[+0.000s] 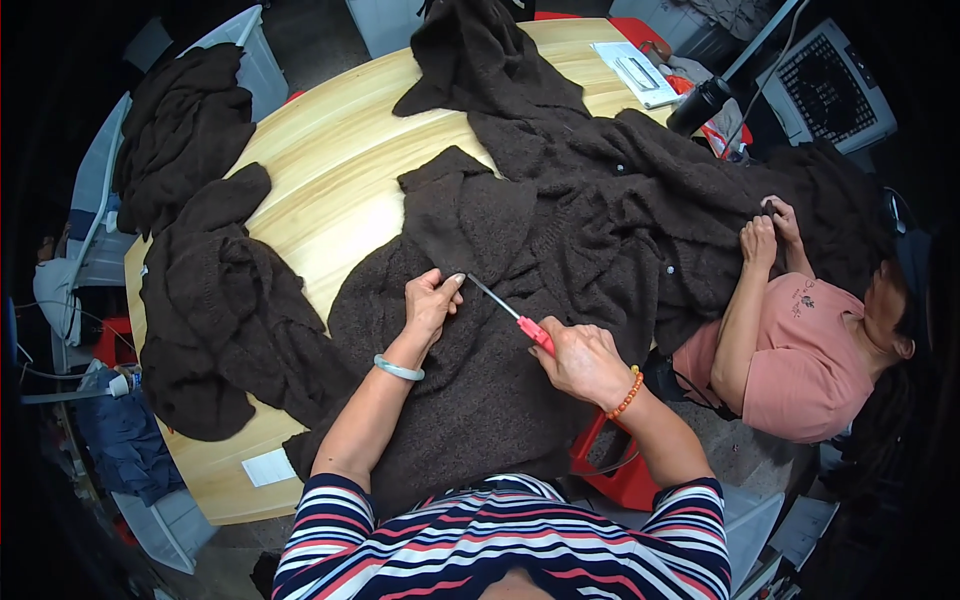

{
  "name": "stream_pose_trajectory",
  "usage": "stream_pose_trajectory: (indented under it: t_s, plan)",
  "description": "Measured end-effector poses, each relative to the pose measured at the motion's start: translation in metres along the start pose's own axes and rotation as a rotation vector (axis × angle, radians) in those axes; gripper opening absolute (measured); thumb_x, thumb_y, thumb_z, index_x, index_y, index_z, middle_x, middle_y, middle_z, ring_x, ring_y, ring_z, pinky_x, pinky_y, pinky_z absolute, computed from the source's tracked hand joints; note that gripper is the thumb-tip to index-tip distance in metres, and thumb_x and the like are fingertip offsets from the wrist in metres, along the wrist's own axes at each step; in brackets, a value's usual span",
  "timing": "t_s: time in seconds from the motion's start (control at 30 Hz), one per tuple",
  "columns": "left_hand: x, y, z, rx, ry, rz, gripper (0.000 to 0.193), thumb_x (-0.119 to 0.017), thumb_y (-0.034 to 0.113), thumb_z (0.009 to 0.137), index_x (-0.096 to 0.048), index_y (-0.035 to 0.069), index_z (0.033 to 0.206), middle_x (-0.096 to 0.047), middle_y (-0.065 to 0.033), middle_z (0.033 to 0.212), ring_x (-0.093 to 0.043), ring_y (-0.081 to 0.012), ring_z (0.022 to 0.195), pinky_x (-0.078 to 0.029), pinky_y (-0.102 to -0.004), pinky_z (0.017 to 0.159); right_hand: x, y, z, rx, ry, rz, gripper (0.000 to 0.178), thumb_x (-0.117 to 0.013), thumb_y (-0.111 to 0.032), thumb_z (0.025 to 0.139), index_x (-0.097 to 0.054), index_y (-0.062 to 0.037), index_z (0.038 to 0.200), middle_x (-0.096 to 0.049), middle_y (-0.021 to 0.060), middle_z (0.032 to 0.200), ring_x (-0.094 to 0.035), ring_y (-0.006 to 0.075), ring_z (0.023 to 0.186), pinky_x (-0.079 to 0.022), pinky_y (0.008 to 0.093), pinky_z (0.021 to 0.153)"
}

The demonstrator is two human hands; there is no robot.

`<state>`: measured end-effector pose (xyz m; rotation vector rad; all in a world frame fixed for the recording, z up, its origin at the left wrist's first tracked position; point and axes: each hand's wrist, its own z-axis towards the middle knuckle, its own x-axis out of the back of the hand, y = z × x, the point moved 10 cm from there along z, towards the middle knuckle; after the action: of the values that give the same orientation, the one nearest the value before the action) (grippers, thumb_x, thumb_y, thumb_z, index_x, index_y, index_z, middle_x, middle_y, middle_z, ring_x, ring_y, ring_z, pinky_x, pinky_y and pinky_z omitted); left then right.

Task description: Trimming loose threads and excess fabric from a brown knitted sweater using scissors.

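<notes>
Brown knit (480, 400): dark, almost black-brown, with a soft, fuzzy, faintly flecked face; it is spread in loose, overlapping layers across the near and right side of the table (340, 190), with deep folds at the middle and a flatter, smoother panel under the hands.
Ribbing: finer raised lines are seen in some of the bunched parts right of centre.
Pale round spots: two small ones are shown on the cloth, one (669, 270) near the right edge, one (620, 168) farther up; what they are cannot be told.
Tool (516, 317): a slim metal shaft is set in a red handle and pointed up and to the left, its tip brought close to the left thumb, over the cloth.
Right hand (587, 362): fingers are wrapped firmly round the red handle.
Left hand (430, 303): fingers are curled, with the thumb drawn in near the forefinger; whether cloth is pinched between them cannot be told.
Second pile (230, 300): similar dark cloth is heaped at the table's left.
Co-worker's hands (765, 235): these are held together at the cloth's right end.
</notes>
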<state>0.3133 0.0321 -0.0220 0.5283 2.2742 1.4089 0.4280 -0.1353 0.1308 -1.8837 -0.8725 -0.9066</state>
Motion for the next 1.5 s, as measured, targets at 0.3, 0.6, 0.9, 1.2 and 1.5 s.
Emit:
stream_pose_trajectory:
  t_s: [0.3, 0.6, 0.9, 1.2, 1.5]
  plan:
    - [0.003, -0.014, -0.006, 0.001, -0.037, -0.178, 0.004, -0.062, 0.002, 0.09, -0.062, -0.002, 0.087, -0.068, -0.0107, 0.081, -0.069, -0.019, 0.068, -0.06, -0.0261, 0.06, -0.005, -0.007, -0.004, 0.134, -0.05, 0.021, 0.028, -0.061, -0.027, 0.088, -0.057, -0.0024, 0.1, -0.065, 0.0234, 0.077, -0.066, 0.0413, 0.079, -0.051, 0.049, 0.073]
    - [-0.001, -0.024, -0.008, 0.021, -0.058, -0.156, 0.005, -0.061, 0.0, 0.09, -0.063, -0.004, 0.088, -0.069, -0.0125, 0.081, -0.069, -0.0185, 0.067, -0.059, -0.0259, 0.06, -0.006, -0.012, -0.003, 0.204, -0.096, 0.053, 0.026, -0.063, -0.024, 0.086, -0.058, -0.0009, 0.097, -0.065, 0.0228, 0.076, -0.066, 0.0416, 0.076, -0.052, 0.05, 0.07]
    - [0.001, -0.023, -0.015, 0.015, -0.04, -0.042, 0.006, -0.064, 0.004, 0.09, -0.066, -0.002, 0.09, -0.071, -0.0119, 0.081, -0.068, -0.0143, 0.066, -0.055, -0.0245, 0.063, -0.001, 0.005, 0.002, 0.138, 0.021, 0.063, 0.024, -0.062, -0.023, 0.087, -0.057, -0.0013, 0.096, -0.065, 0.0214, 0.073, -0.066, 0.041, 0.075, -0.051, 0.0499, 0.068]
    - [0.0, -0.031, -0.015, -0.022, -0.068, -0.062, 0.006, -0.064, 0.005, 0.09, -0.066, -0.002, 0.089, -0.071, -0.0119, 0.081, -0.068, -0.0144, 0.067, -0.055, -0.0252, 0.063, 0.004, 0.008, -0.003, 0.124, 0.016, 0.053, 0.022, -0.062, -0.022, 0.086, -0.057, -0.0018, 0.093, -0.065, 0.0201, 0.072, -0.066, 0.0398, 0.074, -0.052, 0.0495, 0.067]
    - [0.018, -0.03, -0.025, 0.014, -0.009, -0.159, 0.013, -0.07, 0.013, 0.087, -0.063, 0.002, 0.087, -0.069, -0.0104, 0.08, -0.067, -0.017, 0.072, -0.053, -0.03, 0.063, -0.028, -0.016, -0.027, 0.244, -0.31, 0.12, 0.027, -0.063, -0.026, 0.086, -0.058, -0.004, 0.101, -0.065, 0.0221, 0.078, -0.065, 0.0418, 0.082, -0.05, 0.0505, 0.076]
